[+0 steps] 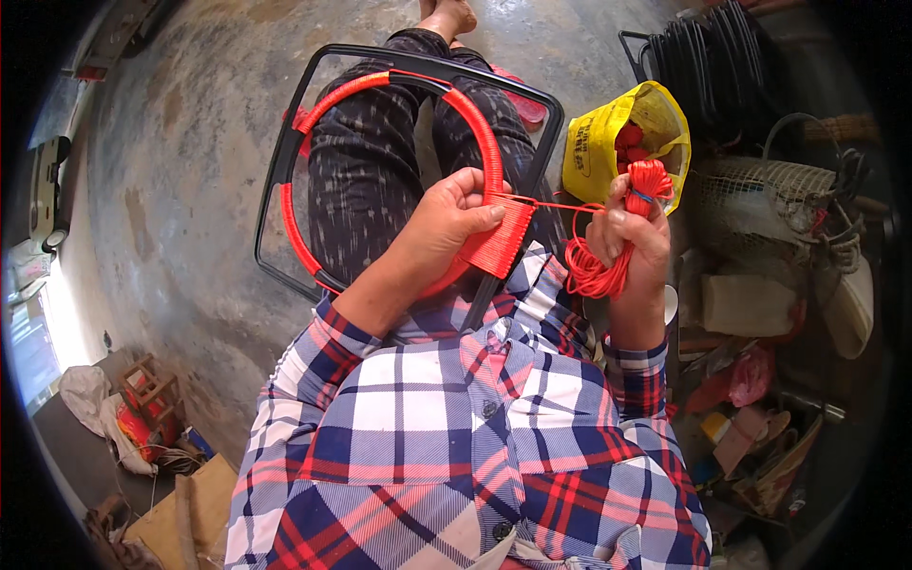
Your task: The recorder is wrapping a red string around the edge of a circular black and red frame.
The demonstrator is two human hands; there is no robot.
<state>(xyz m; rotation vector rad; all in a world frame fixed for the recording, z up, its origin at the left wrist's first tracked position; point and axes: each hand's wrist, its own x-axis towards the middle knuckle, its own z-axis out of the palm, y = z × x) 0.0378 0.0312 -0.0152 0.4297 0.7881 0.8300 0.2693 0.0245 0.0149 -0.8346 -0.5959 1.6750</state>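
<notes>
A black metal frame (269, 204) with rounded corners lies across my lap, with a ring (345, 95) inside it wrapped mostly in red cord. My left hand (451, 217) grips the ring's right side, thumb pressed on a flat band of tightly laid red cord (503, 233) that joins the ring to the frame's side bar. To the right, my right hand (629, 233) is closed round a looped bundle of red cord (600, 271), tied near its top. One strand runs taut from the band to my right hand.
A yellow bag (589, 157) with red bundles inside stands on the concrete floor (190, 190) beyond my right hand. Black frames (708, 71) are stacked at the far right, above netting (760, 199) and assorted clutter. A wooden rack (152, 389) and sacks sit at the lower left.
</notes>
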